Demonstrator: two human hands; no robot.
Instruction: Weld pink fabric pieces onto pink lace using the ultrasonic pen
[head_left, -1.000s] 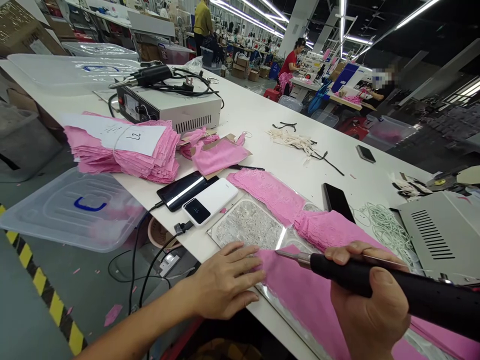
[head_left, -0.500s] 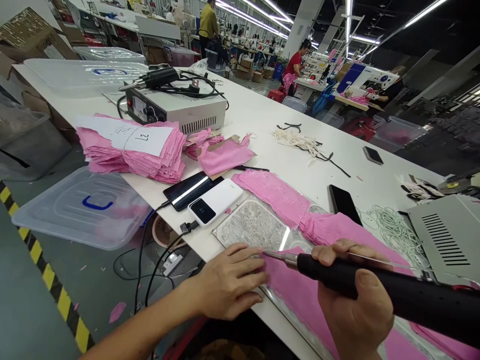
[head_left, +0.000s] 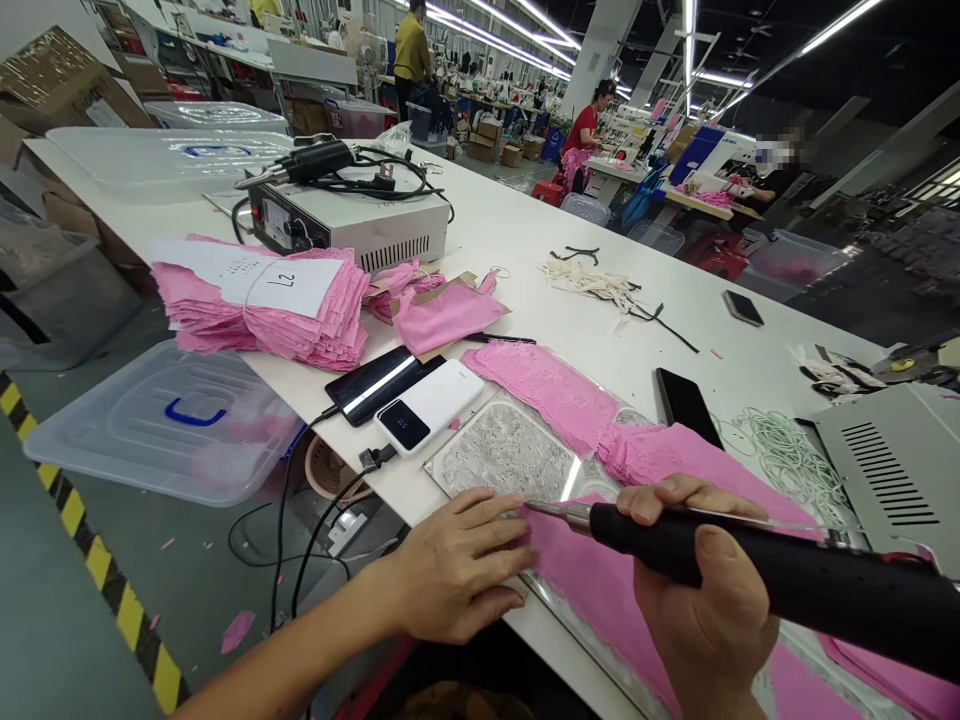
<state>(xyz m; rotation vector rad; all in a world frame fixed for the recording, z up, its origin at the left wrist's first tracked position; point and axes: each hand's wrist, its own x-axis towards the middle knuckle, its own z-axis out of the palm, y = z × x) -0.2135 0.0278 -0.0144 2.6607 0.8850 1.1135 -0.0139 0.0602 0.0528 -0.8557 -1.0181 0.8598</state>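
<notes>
My right hand [head_left: 705, 605] is wrapped round a black hand-held cutting tool [head_left: 757, 570] whose metal tip [head_left: 551, 511] points left, close to my left fingertips. My left hand [head_left: 457, 565] lies flat with fingers spread, pressing the left end of a pink lace fabric piece [head_left: 600, 585] onto a clear scratched plate [head_left: 502, 450] at the table's near edge. More pink lace [head_left: 547, 385] runs back along the plate.
A white power bank [head_left: 429, 405] and a black phone [head_left: 375, 380] lie left of the plate; another phone [head_left: 682, 400] behind it. A pink fabric stack [head_left: 255, 305], a grey control box [head_left: 352, 225], and a second grey box [head_left: 889, 470] stand around. Other people work at far tables.
The tool's tip has slid a little to the left, nearer my left fingers. My left hand has stayed flat on the fabric; the view has shifted slightly.
</notes>
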